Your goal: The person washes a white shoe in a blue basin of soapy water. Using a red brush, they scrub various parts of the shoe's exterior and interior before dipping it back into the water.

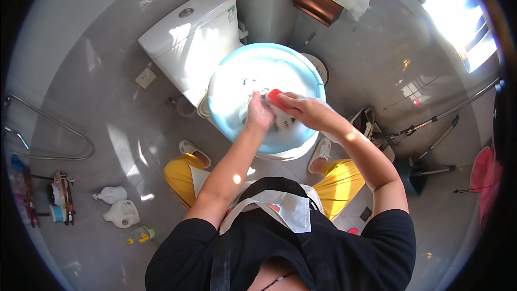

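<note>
A light-blue plastic basin (220, 119) holding white suds stands in front of me, on the lowered seat area of the toilet. My right hand (305, 109) grips a red hand-held scrubber (276, 96), probably a brush, and presses it close to my left hand. Over the basin, my left hand (259, 113) holds a wet white item (285, 123) that bears dark lettering. Glare and foam hide its outline, so I cannot tell whether it is cloth or a shoe. The fingertips of my left hand are partly hidden.
Behind the basin rises a white toilet tank (194, 20). Detergent bottles (123, 213) and a clear bottle with a yellow cap (141, 235) are at left, near a metal rail (91, 145). At right are a dustpan (410, 176) and a long metal pole (456, 107).
</note>
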A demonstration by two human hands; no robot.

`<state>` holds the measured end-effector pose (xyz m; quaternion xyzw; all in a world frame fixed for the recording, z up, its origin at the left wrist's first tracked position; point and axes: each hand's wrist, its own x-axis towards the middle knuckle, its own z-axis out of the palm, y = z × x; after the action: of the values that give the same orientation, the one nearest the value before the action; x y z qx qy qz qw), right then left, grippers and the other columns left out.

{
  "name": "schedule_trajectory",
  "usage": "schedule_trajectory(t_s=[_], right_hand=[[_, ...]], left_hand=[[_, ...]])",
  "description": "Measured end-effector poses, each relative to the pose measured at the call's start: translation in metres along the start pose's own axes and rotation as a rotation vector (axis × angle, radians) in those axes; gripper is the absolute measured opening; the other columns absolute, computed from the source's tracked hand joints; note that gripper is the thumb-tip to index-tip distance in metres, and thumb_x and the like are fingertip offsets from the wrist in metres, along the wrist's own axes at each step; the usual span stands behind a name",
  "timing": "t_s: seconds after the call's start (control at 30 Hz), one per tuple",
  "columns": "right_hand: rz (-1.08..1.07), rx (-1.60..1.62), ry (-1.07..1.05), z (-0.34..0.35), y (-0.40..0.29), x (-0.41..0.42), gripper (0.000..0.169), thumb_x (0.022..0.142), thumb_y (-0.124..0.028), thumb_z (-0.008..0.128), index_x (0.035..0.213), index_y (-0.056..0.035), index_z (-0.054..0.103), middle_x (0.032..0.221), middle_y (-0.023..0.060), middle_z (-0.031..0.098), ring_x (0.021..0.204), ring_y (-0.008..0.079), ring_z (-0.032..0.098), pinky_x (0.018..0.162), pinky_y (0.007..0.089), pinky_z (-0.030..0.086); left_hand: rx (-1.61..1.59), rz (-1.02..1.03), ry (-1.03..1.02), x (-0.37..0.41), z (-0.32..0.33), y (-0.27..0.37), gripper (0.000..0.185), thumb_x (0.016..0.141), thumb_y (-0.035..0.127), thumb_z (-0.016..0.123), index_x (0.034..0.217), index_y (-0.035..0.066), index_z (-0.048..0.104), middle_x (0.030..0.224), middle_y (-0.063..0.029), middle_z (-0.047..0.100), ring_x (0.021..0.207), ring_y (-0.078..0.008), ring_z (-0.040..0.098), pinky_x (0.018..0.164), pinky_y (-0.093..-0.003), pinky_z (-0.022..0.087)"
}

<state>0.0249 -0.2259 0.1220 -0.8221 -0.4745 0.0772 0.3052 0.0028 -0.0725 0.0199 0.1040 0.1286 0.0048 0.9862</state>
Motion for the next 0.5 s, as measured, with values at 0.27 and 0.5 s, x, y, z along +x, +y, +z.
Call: schedule_trajectory(t_s=[0.27,0.5], right_hand=[[0.234,-0.387,-0.236,0.033,0.006,0.080,0.024,0.085,-0.021,0.044,0.104,-0.0090,0.055,0.096,0.0155,0.058,0.076,0.0318,0.058,0.067,0.0365,0.046],[0.111,-0.137,-0.083,0.004,0.008,0.005,0.022,0.086,-0.021,0.043,0.099,-0.0071,0.054,0.076,0.0165,0.060,0.068,0.0325,0.059,0.062,0.0393,0.045]], left_hand=[[0.096,0.066,0.050,-0.007,0.022,-0.001,0.044,0.091,0.035,0.023,0.120,0.007,0.042,0.124,-0.0077,0.043,0.114,-0.0221,0.039,0.098,-0.0354,0.029],[-0.079,-0.038,-0.039,-0.003,0.003,0.004,0.050,0.092,0.035,0.018,0.124,0.000,0.033,0.125,-0.0162,0.038,0.115,-0.0297,0.036,0.100,-0.0406,0.025]])
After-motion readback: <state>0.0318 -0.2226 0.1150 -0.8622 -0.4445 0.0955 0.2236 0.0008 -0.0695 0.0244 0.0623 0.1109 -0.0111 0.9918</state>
